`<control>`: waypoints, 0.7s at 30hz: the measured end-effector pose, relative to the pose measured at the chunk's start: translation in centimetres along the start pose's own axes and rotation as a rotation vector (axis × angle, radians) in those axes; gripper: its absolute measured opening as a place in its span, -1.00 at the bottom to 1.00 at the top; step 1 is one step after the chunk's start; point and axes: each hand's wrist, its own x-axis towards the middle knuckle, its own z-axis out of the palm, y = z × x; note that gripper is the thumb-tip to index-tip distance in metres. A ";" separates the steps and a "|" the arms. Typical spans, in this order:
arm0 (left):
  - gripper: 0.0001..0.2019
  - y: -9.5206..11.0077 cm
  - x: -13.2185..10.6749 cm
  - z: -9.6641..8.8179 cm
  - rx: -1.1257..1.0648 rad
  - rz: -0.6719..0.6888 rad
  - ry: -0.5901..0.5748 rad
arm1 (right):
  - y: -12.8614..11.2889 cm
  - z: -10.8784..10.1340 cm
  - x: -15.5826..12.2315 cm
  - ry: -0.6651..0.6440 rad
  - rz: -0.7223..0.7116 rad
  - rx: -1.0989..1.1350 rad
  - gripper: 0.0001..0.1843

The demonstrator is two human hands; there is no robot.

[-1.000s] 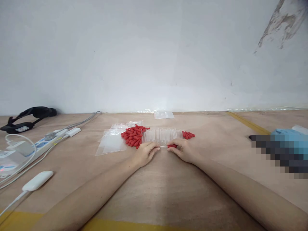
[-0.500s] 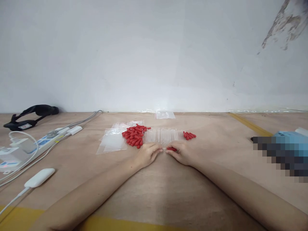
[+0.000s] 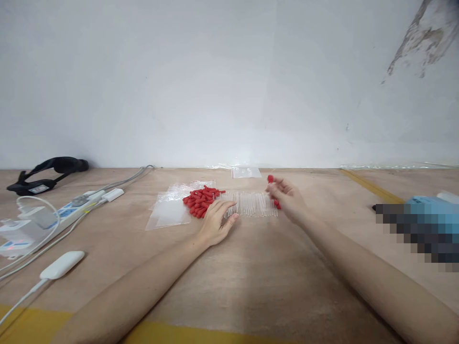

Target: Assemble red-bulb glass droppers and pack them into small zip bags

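Observation:
A red rubber dropper bulb pokes up at the fingertips of my right hand, which is closed on it; whether a glass tube is fitted to it I cannot tell. Below those fingers lie a few more red bulbs, mostly covered by the hand. My left hand is open and holds nothing, thumb and fingers apart. It rests between a heap of red rubber bulbs and a row of thin clear glass tubes, with its fingertips at the row's left end.
Clear zip bags lie left of the heap, and another bag lies by the wall. Farther left are a power strip with cables, a white adapter and a black strap. A pixelated item lies at right.
My hands have parted. The right hand has moved up and right with a red bulb, over the small pile there. My left hand has opened and shifted slightly left.

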 end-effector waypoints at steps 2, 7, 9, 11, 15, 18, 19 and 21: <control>-0.77 -0.3 0.0 -0.1 0.067 -0.017 0.011 | -0.1 -2.7 1.5 0.094 0.048 -0.158 -0.56; -0.83 -0.5 -0.1 0.3 0.142 -0.008 -0.038 | 3.3 -7.3 3.6 0.209 0.277 -0.681 -0.63; -0.83 -0.4 -0.1 0.3 0.156 -0.012 -0.044 | 4.9 -7.5 3.7 0.215 0.299 -0.733 -0.66; -0.84 -0.4 -0.2 0.3 0.168 -0.020 -0.049 | 5.9 -7.3 3.6 0.193 0.292 -0.745 -0.69; -0.84 -0.4 -0.1 0.2 0.174 -0.022 -0.066 | 6.0 -7.0 3.5 0.164 0.299 -0.758 -0.77; -0.84 -0.4 -0.1 0.2 0.162 -0.017 -0.068 | 5.5 -7.4 3.1 0.162 0.340 -0.738 -0.75; -0.85 -0.4 -0.1 0.1 0.156 -0.015 -0.067 | 5.4 -7.6 2.9 0.167 0.350 -0.729 -0.74; -0.85 -0.4 -0.2 0.1 0.151 -0.013 -0.068 | 5.0 -7.8 2.4 0.179 0.356 -0.710 -0.71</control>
